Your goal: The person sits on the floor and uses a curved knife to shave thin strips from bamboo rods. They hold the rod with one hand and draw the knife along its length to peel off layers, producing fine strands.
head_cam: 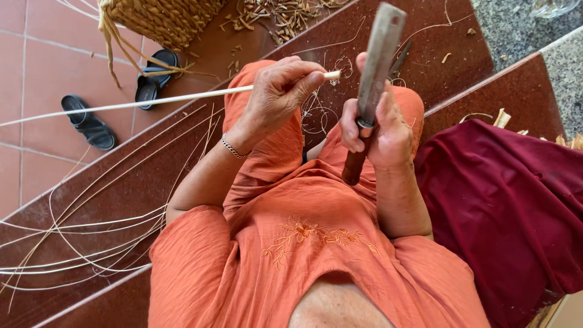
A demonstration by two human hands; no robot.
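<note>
— So, what has the left hand (pixel 280 91) got?
— Its fingers are pinched shut around the end of a long pale cane strip (pixel 152 102), which runs off leftward across the dark red step (pixel 146 176).
— And the right hand (pixel 379 130)?
— Fist closed on the brown wooden handle of a knife (pixel 371 91), grey blade pointing up, just beside the strip's tip.
— Anything nearby?
— Black sandals (pixel 91 124) and a woven basket (pixel 164 21) on the tiles; thin peeled slivers (pixel 79 243) on the step; maroon cloth (pixel 504 206) at right.
</note>
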